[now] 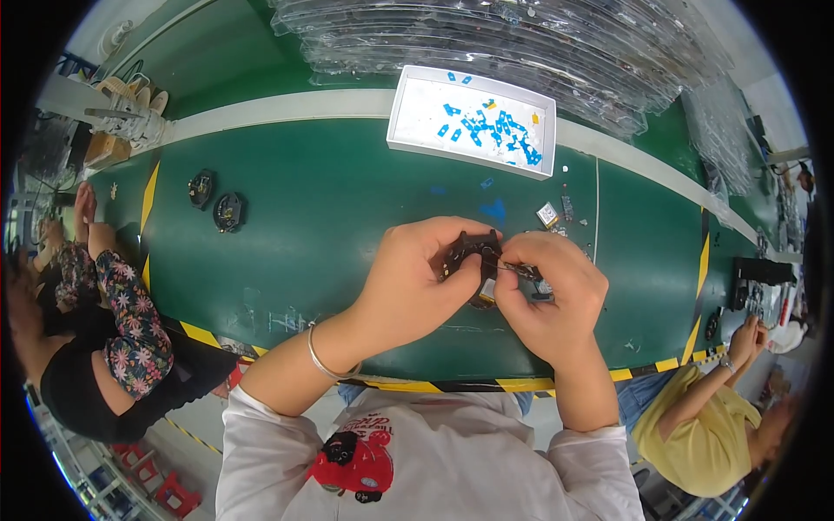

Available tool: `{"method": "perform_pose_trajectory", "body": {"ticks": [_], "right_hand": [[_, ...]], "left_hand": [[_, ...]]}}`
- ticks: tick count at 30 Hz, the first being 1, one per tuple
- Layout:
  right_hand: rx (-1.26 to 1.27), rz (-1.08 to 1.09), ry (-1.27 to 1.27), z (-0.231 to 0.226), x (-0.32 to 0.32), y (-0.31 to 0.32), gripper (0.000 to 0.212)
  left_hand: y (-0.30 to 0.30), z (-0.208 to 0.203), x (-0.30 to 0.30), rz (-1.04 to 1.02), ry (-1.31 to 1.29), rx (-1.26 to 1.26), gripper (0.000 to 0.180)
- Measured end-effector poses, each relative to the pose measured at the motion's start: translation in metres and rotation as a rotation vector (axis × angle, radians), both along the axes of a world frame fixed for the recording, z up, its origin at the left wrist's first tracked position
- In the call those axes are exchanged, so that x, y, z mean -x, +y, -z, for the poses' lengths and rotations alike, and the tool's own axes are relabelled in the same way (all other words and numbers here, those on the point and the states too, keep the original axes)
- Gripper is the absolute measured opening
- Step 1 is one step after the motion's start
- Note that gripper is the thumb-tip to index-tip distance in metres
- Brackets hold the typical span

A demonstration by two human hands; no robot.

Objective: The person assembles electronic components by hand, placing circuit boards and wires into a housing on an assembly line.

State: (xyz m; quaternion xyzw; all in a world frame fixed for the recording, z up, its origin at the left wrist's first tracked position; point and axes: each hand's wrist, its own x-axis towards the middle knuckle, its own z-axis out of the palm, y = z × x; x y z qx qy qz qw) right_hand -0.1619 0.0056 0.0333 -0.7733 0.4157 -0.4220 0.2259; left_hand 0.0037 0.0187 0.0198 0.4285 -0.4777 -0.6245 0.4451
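My left hand [423,276] is closed round a black plastic housing [477,247], its thumb pressed against the near side. Close beside it, my right hand [556,291] pinches a small dark part [524,271] at the housing's right edge. Fine wires seem to run between the two pieces, though my fingers cover much of them. Below the fingers a small silvery piece [488,290] shows. Two more black round housings [228,212] with parts inside lie on the green table to the left.
A white box [471,156] with many small blue pieces stands beyond my hands. Small electronic bits [547,214] lie to its near right. Stacked clear plastic trays [512,52] fill the back. Co-workers sit left and right; yellow-black tape [417,385] lines the table edge.
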Motion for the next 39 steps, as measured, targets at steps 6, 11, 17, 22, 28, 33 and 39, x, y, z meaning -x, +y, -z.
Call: {"method": "perform_pose_trajectory", "body": {"ticks": [6,11,17,22,28,33,39], "right_hand": [[0.051,0.015,0.039,0.002,-0.002,0.0,0.018],[0.117,0.027,0.088,0.007,-0.003,0.0,0.019],[0.163,0.009,0.141,0.005,-0.003,0.002,0.022],[0.099,-0.029,0.098,0.005,-0.001,0.001,0.022],[-0.765,-0.15,-0.364,0.005,0.011,-0.006,0.018],[-0.754,-0.151,-0.407,0.01,0.016,-0.011,0.015],[-0.783,-0.153,-0.566,0.002,0.016,-0.012,0.013]], "left_hand": [[-0.001,-0.001,-0.001,0.026,-0.086,0.009,0.025],[-0.001,0.001,-0.001,0.018,-0.103,0.034,0.026],[0.0,0.003,-0.001,-0.003,0.033,-0.071,0.022],[-0.007,0.003,-0.006,0.027,0.03,-0.09,0.012],[-0.015,0.001,-0.013,-0.023,0.166,-0.206,0.01],[-0.017,0.002,-0.01,-0.022,0.2,-0.211,0.013],[-0.013,0.001,-0.007,-0.035,0.238,-0.233,0.014]]}}
